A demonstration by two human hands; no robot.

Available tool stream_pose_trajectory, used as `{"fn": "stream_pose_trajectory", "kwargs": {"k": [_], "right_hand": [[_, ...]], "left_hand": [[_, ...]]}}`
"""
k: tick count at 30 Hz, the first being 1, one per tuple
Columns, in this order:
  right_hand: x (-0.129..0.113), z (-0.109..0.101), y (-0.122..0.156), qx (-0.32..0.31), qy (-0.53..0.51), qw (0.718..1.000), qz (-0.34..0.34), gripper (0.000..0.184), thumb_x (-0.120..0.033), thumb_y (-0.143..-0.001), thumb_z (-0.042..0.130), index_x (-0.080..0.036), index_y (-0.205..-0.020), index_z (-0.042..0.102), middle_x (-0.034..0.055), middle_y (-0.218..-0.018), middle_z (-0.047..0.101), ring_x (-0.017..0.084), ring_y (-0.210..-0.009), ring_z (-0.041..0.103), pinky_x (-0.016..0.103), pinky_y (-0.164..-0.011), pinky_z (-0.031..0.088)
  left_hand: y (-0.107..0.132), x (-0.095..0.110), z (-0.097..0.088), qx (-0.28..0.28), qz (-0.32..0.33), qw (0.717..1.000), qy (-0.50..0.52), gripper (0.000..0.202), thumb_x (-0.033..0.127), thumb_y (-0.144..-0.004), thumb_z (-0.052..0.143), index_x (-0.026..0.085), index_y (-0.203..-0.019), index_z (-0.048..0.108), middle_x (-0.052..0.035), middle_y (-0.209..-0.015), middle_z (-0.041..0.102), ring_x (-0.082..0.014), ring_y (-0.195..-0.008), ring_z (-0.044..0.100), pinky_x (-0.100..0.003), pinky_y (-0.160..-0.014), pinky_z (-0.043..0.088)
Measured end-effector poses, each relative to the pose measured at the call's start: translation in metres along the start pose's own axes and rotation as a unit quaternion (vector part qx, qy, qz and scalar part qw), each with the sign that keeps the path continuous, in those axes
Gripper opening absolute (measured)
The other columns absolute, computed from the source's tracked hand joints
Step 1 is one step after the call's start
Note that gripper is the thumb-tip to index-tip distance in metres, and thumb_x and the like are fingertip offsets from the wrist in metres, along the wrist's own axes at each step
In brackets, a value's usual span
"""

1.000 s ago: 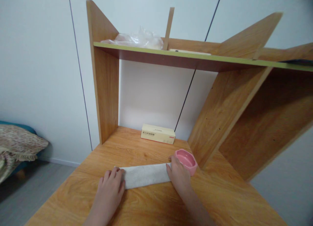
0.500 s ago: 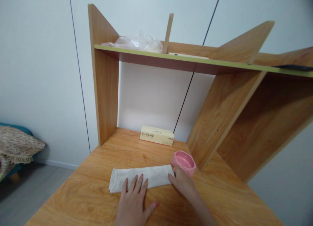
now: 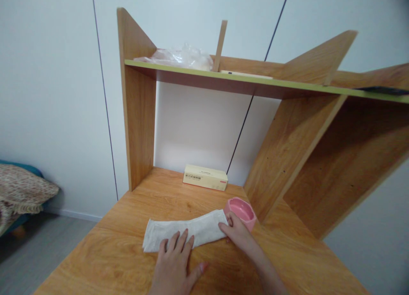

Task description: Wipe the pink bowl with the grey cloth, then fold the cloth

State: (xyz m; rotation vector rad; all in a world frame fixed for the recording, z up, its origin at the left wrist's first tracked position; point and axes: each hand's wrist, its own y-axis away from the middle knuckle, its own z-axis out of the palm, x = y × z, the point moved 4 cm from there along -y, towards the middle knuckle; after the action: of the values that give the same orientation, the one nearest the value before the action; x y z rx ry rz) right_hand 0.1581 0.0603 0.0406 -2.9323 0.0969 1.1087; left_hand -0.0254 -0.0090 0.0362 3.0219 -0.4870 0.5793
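Note:
A white cloth (image 3: 201, 230), folded into a long strip, lies on the wooden desk. My left hand (image 3: 175, 259) rests with spread fingers on the cloth's near edge, left of its middle. At the right end, my right hand (image 3: 238, 233) pinches the cloth between thumb and fingers, and that end is slightly raised. Just beyond the right hand stands a pink octagonal bowl (image 3: 241, 210), partly hidden by the hand; its visible inside shows nothing.
A cream cardboard box (image 3: 205, 178) stands at the back of the desk (image 3: 105, 252). Wooden uprights and a shelf (image 3: 243, 78) frame the space, with a clear plastic bag (image 3: 185, 58) on the shelf. At far left is a patterned cushion (image 3: 25, 188).
My right hand has taken hold of the cloth's right end and lifted it a little. The left hand stays in place on the cloth.

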Motion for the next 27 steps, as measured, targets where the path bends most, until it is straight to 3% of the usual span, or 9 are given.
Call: {"fn": "stream_pose_trajectory", "kwargs": {"k": [3, 6, 10, 14, 19, 22, 24, 27], "right_hand": [[-0.029, 0.002, 0.002, 0.028, -0.08, 0.995, -0.052, 0.012, -0.017, -0.066, 0.044, -0.023, -0.072, 0.034, -0.0102, -0.049, 0.037, 0.01, -0.046, 0.044, 0.019, -0.044, 0.032], [-0.066, 0.011, 0.007, 0.05, -0.105, 0.986, -0.115, 0.018, -0.015, -0.065, 0.044, -0.023, -0.08, 0.035, -0.01, -0.052, 0.038, 0.011, -0.049, 0.045, 0.019, -0.047, 0.032], [-0.109, 0.03, 0.016, 0.06, -0.029, 0.99, -0.125, 0.019, -0.015, -0.069, 0.044, -0.023, -0.085, 0.038, -0.0065, -0.06, 0.051, 0.013, -0.057, 0.052, 0.021, -0.052, 0.032], [-0.141, 0.057, 0.024, 0.038, 0.057, 0.988, -0.14, 0.024, -0.015, -0.069, 0.047, -0.023, -0.09, 0.04, -0.0009, -0.073, 0.06, 0.018, -0.069, 0.059, 0.024, -0.056, 0.033], [-0.152, 0.106, 0.033, -0.047, 0.072, 0.982, -0.17, 0.031, -0.017, -0.067, 0.052, -0.021, -0.096, 0.041, 0.0047, -0.083, 0.063, 0.022, -0.076, 0.06, 0.027, -0.059, 0.037], [-0.149, 0.128, 0.043, -0.121, 0.034, 0.968, -0.218, 0.041, -0.013, -0.064, 0.052, -0.017, -0.103, 0.041, 0.0085, -0.09, 0.063, 0.022, -0.083, 0.06, 0.028, -0.064, 0.04], [-0.145, 0.126, 0.046, -0.131, -0.003, 0.961, -0.244, 0.046, -0.009, -0.064, 0.049, -0.016, -0.108, 0.04, 0.009, -0.097, 0.061, 0.021, -0.089, 0.058, 0.027, -0.07, 0.041], [-0.137, 0.101, 0.039, -0.074, -0.023, 0.967, -0.244, 0.044, -0.004, -0.067, 0.041, -0.018, -0.108, 0.043, 0.0065, -0.1, 0.059, 0.017, -0.095, 0.054, 0.027, -0.079, 0.039]], "left_hand": [[-0.001, -0.001, 0.0, 0.002, 0.001, 1.0, 0.007, 0.058, 0.058, -0.08, 0.032, 0.021, -0.123, 0.046, -0.0056, -0.134, 0.036, -0.0328, -0.12, 0.034, -0.051, -0.095, 0.024], [0.0, -0.003, 0.0, 0.0, 0.014, 1.0, 0.024, 0.06, 0.059, -0.08, 0.031, 0.022, -0.125, 0.044, -0.0029, -0.135, 0.035, -0.0327, -0.121, 0.031, -0.05, -0.096, 0.024], [0.007, -0.017, -0.007, 0.034, 0.01, 0.999, 0.025, 0.054, 0.051, -0.079, 0.042, 0.024, -0.125, 0.043, -0.0028, -0.133, 0.038, -0.0312, -0.121, 0.03, -0.047, -0.095, 0.025], [0.021, -0.055, -0.017, 0.116, -0.073, 0.991, 0.009, 0.032, 0.029, -0.083, 0.038, 0.023, -0.107, 0.056, -0.0057, -0.113, 0.057, -0.0253, -0.105, 0.047, -0.038, -0.083, 0.037], [0.032, -0.103, -0.025, 0.171, -0.162, 0.972, -0.005, 0.027, 0.017, -0.077, 0.034, 0.017, -0.089, 0.058, -0.0084, -0.09, 0.062, -0.0239, -0.081, 0.055, -0.036, -0.074, 0.041], [0.032, -0.113, -0.03, 0.226, -0.155, 0.962, 0.021, 0.026, 0.02, -0.075, 0.035, 0.017, -0.088, 0.056, -0.0087, -0.089, 0.062, -0.0245, -0.081, 0.055, -0.038, -0.075, 0.041], [0.031, -0.111, -0.032, 0.253, -0.123, 0.958, 0.056, 0.026, 0.025, -0.076, 0.035, 0.018, -0.09, 0.056, -0.008, -0.09, 0.062, -0.0241, -0.084, 0.055, -0.037, -0.075, 0.042], [0.025, -0.102, -0.031, 0.244, -0.074, 0.963, 0.084, 0.027, 0.032, -0.079, 0.035, 0.021, -0.09, 0.057, -0.006, -0.092, 0.062, -0.0226, -0.085, 0.055, -0.035, -0.076, 0.042]]}}
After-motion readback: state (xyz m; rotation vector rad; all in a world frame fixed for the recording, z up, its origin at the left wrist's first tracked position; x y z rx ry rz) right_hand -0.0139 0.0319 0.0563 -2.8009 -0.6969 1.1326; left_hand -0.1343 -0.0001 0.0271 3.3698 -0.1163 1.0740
